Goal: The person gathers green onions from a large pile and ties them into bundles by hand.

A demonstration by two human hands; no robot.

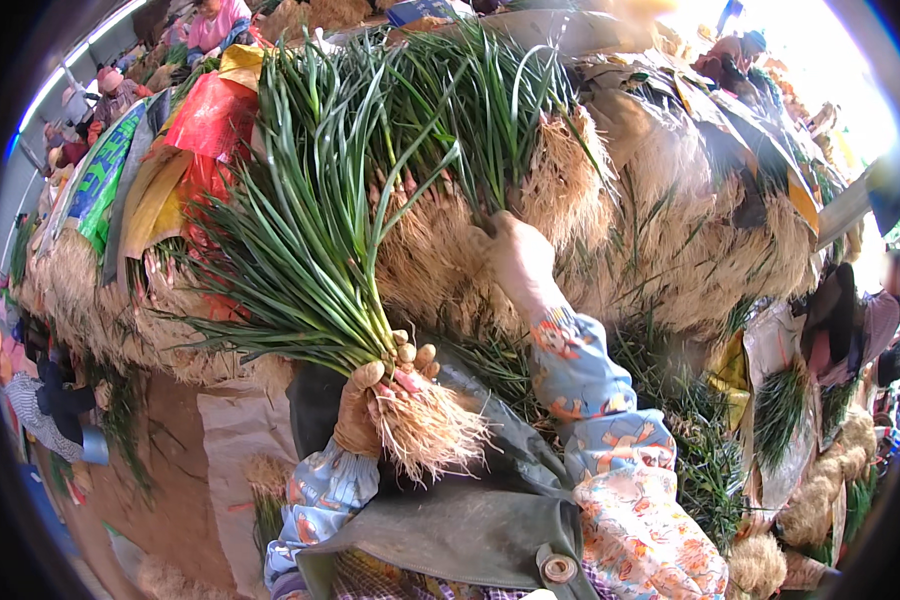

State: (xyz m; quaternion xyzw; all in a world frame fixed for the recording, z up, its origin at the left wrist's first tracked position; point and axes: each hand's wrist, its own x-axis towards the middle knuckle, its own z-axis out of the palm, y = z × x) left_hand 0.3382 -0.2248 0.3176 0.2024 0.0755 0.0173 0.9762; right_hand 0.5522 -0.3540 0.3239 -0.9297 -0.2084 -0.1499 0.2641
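My left hand, in a soiled tan glove, is closed round the base of a bunch of green onions. Long green leaves fan up and to the left, while the pale stringy roots hang out to the right of the fist. My right hand reaches forward to the pile of green onions, at the base of the leaves beside a clump of roots. Its fingertips are hidden among the stems, so I cannot make out whether they grip any.
Rooty bundles are heaped across the far side, partly under sacks and a red plastic sheet. Loose leaves lie right of my dark green apron. Paper covers ground at left. Other people sit beyond the pile.
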